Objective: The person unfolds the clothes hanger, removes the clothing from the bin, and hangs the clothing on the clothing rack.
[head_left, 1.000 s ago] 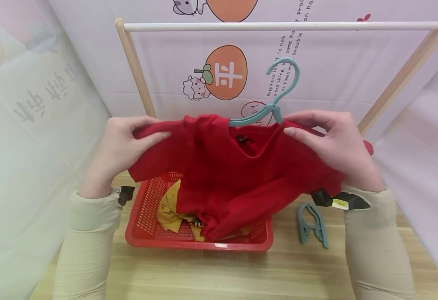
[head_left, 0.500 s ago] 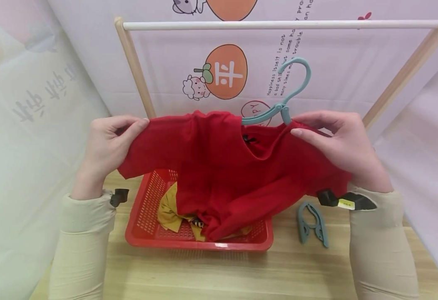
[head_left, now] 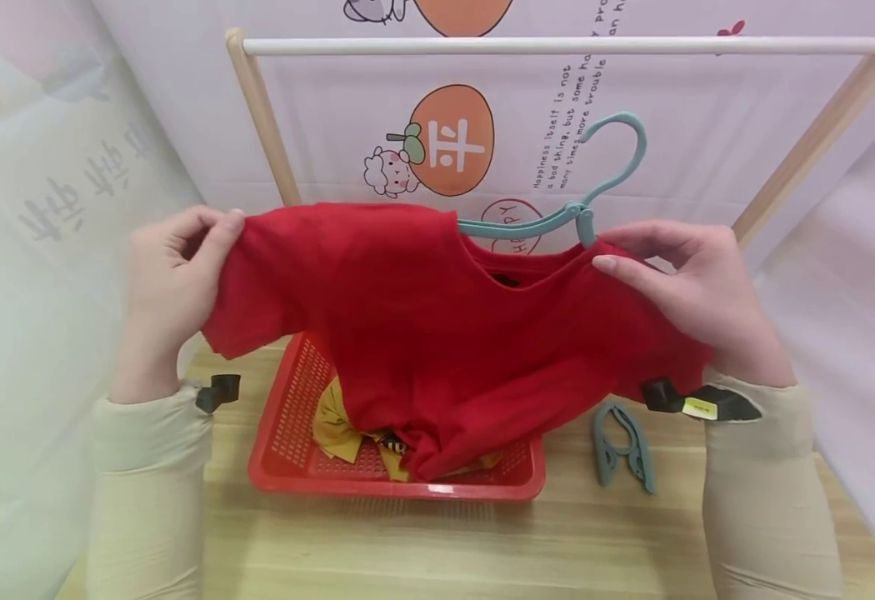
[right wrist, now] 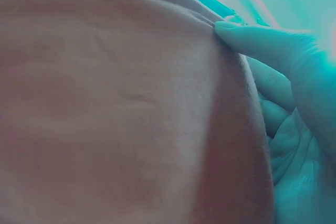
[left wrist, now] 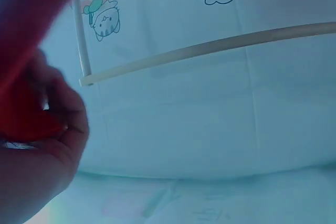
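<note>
Two pinches, thumb against fingers: left hand [head_left: 171, 275] on the sleeve of a soft red shirt [head_left: 422, 308], right hand [head_left: 696, 279] on its shoulder, near a smooth teal hanger [head_left: 574, 210]. Shirt held above rectangular perforated basket [head_left: 392, 486], bunched hem over crumpled yellow cloth [head_left: 336, 429]; folded hanger [head_left: 603, 454] on wood-grain table [head_left: 332, 558], off basket's right edge.

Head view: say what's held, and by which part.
A red shirt: the left hand pinches one sleeve near its end, the right hand the opposite shoulder beside the neckline. Any grip on its hanger is hidden.
</note>
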{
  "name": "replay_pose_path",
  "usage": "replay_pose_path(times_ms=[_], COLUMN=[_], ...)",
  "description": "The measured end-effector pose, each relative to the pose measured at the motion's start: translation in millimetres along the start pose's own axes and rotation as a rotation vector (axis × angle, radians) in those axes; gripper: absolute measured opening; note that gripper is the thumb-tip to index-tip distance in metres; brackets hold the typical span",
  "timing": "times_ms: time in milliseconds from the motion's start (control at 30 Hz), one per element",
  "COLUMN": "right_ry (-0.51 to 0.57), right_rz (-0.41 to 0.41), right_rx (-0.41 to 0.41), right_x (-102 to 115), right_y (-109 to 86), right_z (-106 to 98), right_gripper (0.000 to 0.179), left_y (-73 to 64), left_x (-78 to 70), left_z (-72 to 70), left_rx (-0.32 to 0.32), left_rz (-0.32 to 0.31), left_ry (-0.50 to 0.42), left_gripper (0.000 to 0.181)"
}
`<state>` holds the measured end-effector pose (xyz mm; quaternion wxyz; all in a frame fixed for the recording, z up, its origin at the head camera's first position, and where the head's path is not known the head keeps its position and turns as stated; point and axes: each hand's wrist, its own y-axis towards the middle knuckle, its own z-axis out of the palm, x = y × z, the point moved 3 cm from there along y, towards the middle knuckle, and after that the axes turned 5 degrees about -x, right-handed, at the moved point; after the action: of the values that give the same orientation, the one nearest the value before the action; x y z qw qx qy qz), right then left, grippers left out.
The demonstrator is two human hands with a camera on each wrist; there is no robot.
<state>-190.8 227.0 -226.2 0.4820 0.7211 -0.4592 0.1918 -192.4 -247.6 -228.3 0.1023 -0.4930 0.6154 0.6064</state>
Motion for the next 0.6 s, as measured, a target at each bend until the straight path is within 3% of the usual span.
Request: replay_pose_path(times_ms=[200,400,467,600], right_ry=[-0.006,-0.010,-0.018,-0.050], right_rz=[0.021,-0.016,-0.027,-0.036], right_rx=[0.041,0.046,0.059,0.090], right_x=[0.6,4.1,6.2,8.9], right_y=[-1.4,-0.6,-0.5,-0.6], right_z=[6.1,10.6,13.4,18.4], right_gripper=[0.033,0.033,0.032,0.031], left_y=[-7.3,-17.9,-21.5,-26.9], left_x=[-12.8,-25.6,-27.1,-27.9], left_z=[17.4,58.2,73.4,93.2], left_rx=[0.179,0.342,0.366,0.368], left_rz=[0.066,0.284,0.356,0.400], left_ry=[0.091,0.134,0.119,0.134], left_gripper=[0.026,0.042,0.040,0.022])
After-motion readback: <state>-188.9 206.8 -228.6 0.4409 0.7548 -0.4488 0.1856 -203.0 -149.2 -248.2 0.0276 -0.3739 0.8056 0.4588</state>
